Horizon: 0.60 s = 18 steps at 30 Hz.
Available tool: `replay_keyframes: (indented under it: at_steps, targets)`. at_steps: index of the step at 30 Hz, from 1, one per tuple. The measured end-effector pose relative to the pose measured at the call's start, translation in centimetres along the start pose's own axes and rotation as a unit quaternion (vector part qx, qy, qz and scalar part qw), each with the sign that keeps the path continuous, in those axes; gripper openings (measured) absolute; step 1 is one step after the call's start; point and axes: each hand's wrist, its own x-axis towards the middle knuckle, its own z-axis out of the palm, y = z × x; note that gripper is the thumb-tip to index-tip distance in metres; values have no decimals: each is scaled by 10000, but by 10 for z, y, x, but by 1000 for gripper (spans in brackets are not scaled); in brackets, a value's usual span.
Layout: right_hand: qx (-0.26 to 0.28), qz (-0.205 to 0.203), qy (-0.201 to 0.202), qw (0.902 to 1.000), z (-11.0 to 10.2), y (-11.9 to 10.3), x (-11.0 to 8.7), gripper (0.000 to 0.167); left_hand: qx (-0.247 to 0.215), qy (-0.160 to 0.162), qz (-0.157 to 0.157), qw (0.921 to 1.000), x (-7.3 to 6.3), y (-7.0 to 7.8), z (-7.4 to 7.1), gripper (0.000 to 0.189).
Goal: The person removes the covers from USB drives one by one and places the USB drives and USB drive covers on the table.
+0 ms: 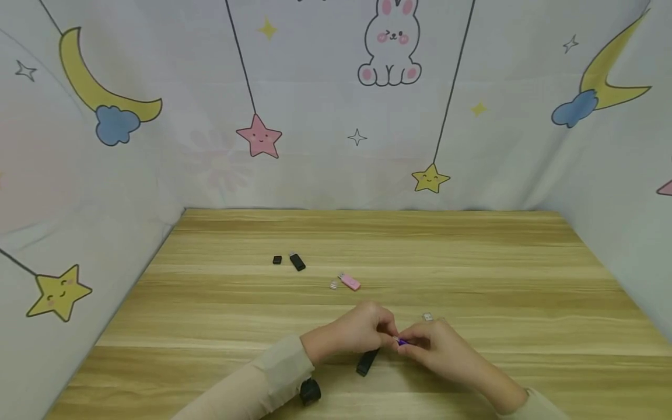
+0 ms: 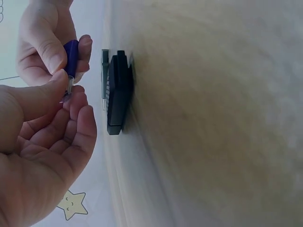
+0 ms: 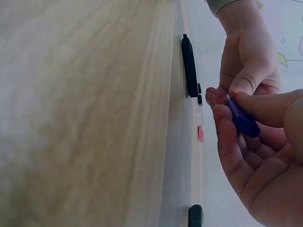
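Observation:
Just above the table, my right hand (image 1: 451, 353) grips a purple USB stick (image 3: 244, 120) between thumb and fingers. Opposite it, my left hand (image 1: 357, 329) pinches the stick's small clear end (image 2: 70, 86) with thumb and forefinger; whether that is a loose cap, I cannot tell. The two hands' fingertips almost meet. Beneath my left hand lies a long black stick-shaped object (image 1: 367, 362), partly covered by the fingers. A metal USB plug (image 1: 427, 316) shows behind my right hand, its body hidden in the head view.
Farther back lie a black USB stick (image 1: 297, 262), a small black cap (image 1: 277, 259), a pink USB stick (image 1: 350, 283) and a clear cap (image 1: 333, 285). A dark rounded object (image 1: 310, 391) sits beside my left sleeve. A printed cloth backdrop (image 1: 325, 105) borders the wooden table (image 1: 472, 251).

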Motion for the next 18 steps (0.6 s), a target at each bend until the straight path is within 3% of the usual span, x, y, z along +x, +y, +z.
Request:
replay_keyframes:
  at_steps: [7,18]
  targets:
    - [501,-303,-60,9983,1,1,-2,16,-394,-167,-71,9991,-2,-1,-2,7]
    - [677,-472,-38,9966,5,5,-1,15,-633,-217,-139,9977,-4,-1,-5,4]
